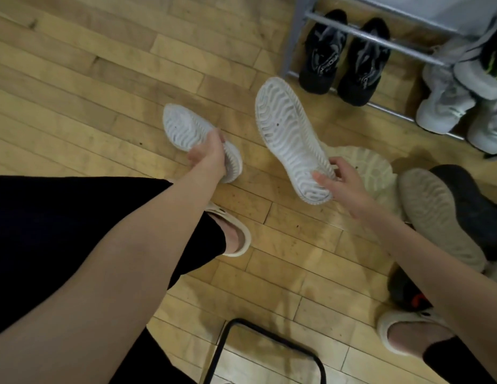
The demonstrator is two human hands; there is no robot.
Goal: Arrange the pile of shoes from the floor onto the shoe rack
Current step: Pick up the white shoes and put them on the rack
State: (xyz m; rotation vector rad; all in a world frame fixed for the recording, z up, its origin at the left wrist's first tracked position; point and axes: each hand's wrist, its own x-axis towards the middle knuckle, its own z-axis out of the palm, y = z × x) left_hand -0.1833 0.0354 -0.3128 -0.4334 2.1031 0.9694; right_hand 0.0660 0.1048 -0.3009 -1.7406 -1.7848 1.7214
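Note:
My left hand [208,155] grips a white sneaker [183,128] around its heel half, sole facing up, just above the wooden floor. My right hand [340,180] pinches the heel end of a second white sneaker [286,134], sole towards me and toe pointing at the metal shoe rack [380,37]. On the rack's bottom bars stand a pair of black sneakers [344,59] and, to their right, pale grey-white sneakers [447,106]. On the floor at right lie a cream shoe [372,167] sole-up and a dark shoe with a beige sole [441,220].
My feet wear cream clogs, the left one [236,239] and the right one [402,331]. A black shoe with an orange tab [408,295] lies under my right forearm. A black metal frame [269,353] sits at the bottom edge. Open wooden floor [89,92] stretches to the left.

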